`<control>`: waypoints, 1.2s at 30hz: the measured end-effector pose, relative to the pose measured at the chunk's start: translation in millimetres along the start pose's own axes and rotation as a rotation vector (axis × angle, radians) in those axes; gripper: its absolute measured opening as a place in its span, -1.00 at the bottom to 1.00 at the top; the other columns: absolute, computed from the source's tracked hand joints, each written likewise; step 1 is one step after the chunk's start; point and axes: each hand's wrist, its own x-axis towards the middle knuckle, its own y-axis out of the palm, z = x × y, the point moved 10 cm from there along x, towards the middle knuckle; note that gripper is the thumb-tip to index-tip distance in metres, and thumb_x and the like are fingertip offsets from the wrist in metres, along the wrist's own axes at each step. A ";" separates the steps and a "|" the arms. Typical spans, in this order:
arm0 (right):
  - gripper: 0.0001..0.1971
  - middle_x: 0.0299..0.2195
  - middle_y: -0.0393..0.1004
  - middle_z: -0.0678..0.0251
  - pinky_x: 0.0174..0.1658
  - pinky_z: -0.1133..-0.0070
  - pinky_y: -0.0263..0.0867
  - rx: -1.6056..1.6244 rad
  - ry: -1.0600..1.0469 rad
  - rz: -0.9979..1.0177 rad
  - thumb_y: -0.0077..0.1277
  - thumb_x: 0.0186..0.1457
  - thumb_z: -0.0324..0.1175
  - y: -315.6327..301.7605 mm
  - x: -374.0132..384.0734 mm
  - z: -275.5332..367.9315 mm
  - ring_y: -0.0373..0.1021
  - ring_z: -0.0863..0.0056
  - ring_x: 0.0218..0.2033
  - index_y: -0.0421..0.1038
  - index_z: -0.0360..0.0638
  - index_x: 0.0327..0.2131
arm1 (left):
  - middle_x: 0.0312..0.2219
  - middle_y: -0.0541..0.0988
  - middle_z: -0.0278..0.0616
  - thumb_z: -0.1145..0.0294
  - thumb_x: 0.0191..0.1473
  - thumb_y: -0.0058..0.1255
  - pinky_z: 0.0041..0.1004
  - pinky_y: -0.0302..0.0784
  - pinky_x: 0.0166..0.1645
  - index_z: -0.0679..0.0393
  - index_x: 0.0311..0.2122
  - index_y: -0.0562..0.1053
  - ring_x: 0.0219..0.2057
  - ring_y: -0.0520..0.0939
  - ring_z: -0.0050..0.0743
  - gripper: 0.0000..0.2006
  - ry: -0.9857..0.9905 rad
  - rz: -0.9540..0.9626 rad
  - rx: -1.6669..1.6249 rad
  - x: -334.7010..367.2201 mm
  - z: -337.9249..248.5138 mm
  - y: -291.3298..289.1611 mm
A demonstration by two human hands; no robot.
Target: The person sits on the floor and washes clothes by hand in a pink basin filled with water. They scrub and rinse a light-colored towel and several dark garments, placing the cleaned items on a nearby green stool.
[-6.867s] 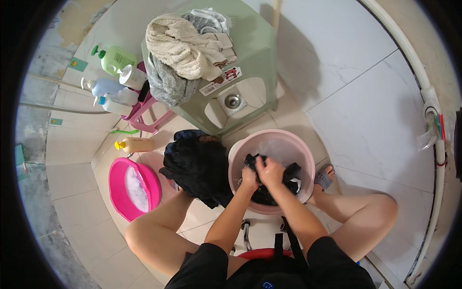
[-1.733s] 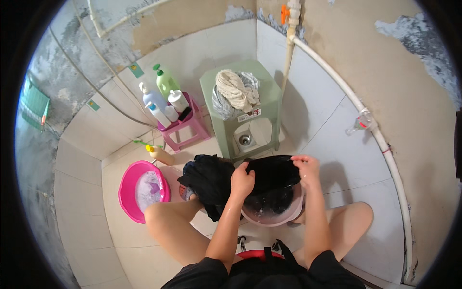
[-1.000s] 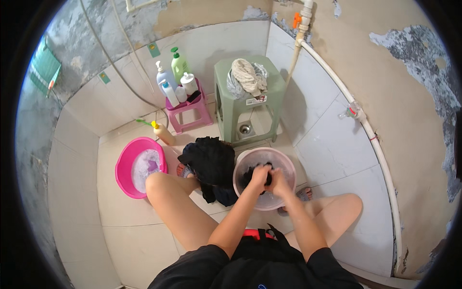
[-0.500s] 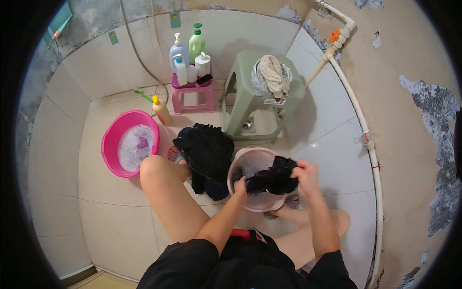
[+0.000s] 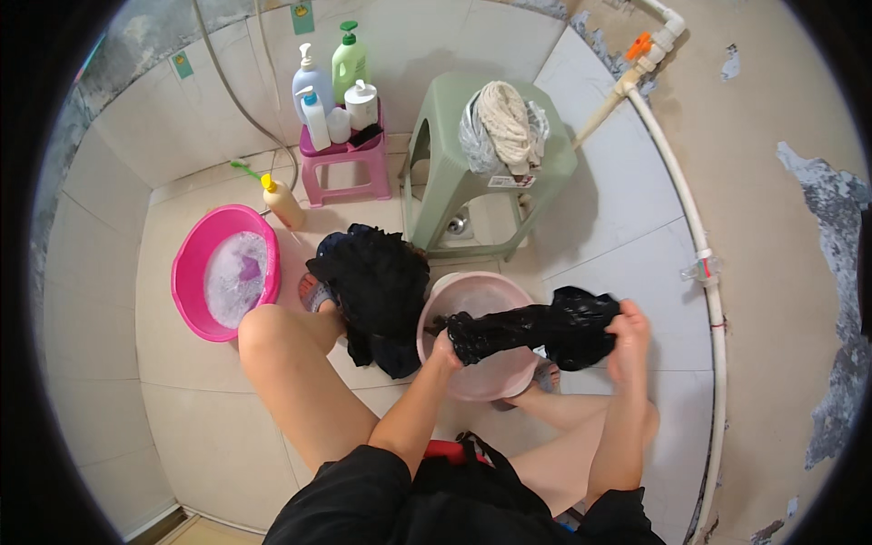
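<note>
the left hand (image 5: 443, 352) is closed around the narrower, bunched end of a wet black garment (image 5: 531, 329), and the right hand (image 5: 629, 338) grips its wider end, so the cloth hangs stretched between the two. the garment lies across the top of a pale pink basin (image 5: 495, 289) of water, its right part reaching out past the rim. half a second ago the hands were closer together and the cloth was bunched mostly over the basin; now the right hand is farther out to the right and the cloth is drawn longer. a second ago both hands were together down in the basin.

just left of the basin is a heap of dark clothes (image 5: 372, 295) on the floor, and farther left a bright pink basin (image 5: 184, 263) with suds and something purple in it. near that stands a cream bottle (image 5: 284, 207) with a yellow cap.

beyond, a green stool (image 5: 440, 104) carries a cream towel (image 5: 506, 123) and, on its front edge, a white label (image 5: 511, 182) whose print is too small to read. on a pink stool (image 5: 359, 182) stand pump bottles, among them a green bottle (image 5: 350, 65) with faint, illegible lettering.
</note>
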 end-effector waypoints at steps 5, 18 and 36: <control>-0.91 -0.50 0.39 0.23 -0.29 0.44 0.30 -1.085 -0.079 -0.111 -0.10 -0.19 -0.50 -32.4 44.4 -170.8 0.34 0.33 -0.46 0.36 -0.25 -0.51 | -0.19 0.54 -0.11 0.20 0.11 -0.12 -0.22 0.53 -0.09 0.24 -0.08 0.41 -0.21 0.58 -0.15 -0.64 0.199 -0.625 0.089 -3.0 -20.2 -80.9; -0.55 0.05 0.27 0.04 0.17 0.25 0.04 -1.702 0.321 0.853 -0.05 -0.04 -0.33 36.5 32.3 -477.0 0.14 0.13 0.14 0.33 -0.20 -0.02 | -0.24 0.54 0.14 0.10 -0.12 0.21 -0.25 0.45 -0.09 0.38 -0.17 0.43 -0.16 0.56 0.01 -0.47 0.113 -1.106 1.471 2.0 -77.3 -145.9; -0.65 -0.09 0.33 0.07 0.01 0.30 0.18 -0.609 -0.439 0.566 0.19 -0.36 -0.40 157.0 -8.6 -234.2 0.23 -0.01 -0.03 0.32 -0.27 -0.41 | -0.29 0.55 -0.09 0.03 0.15 -0.27 -0.24 0.50 -0.10 0.22 -0.11 0.42 -0.25 0.57 -0.19 -0.55 0.141 -0.302 0.109 44.1 -19.6 -59.6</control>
